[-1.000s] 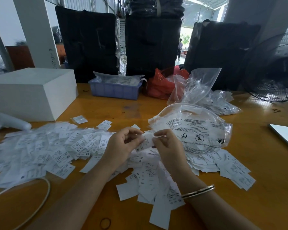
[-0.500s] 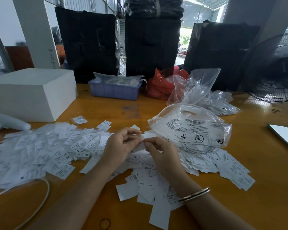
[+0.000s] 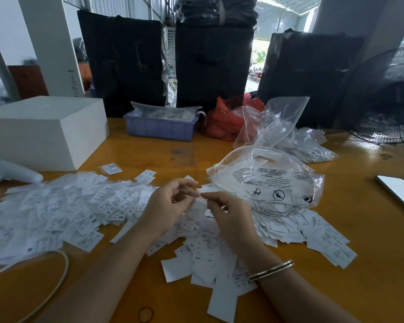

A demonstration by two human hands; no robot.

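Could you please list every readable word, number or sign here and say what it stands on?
"XS": on two labels in the left heap.
"S": on a loose label in the middle heap.
Held label: print too blurred.
Clear bag: warning text and round signs, unreadable.

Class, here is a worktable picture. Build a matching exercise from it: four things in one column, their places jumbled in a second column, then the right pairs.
Things
1. label
2. blue crate
3. phone
4. bangle

Places
A. at the right edge of the table
B. pinched between the left hand and the right hand
C. worn just behind the right hand
D. at the back of the table, left of the red bag

Pairs: 1-B, 2-D, 3-A, 4-C
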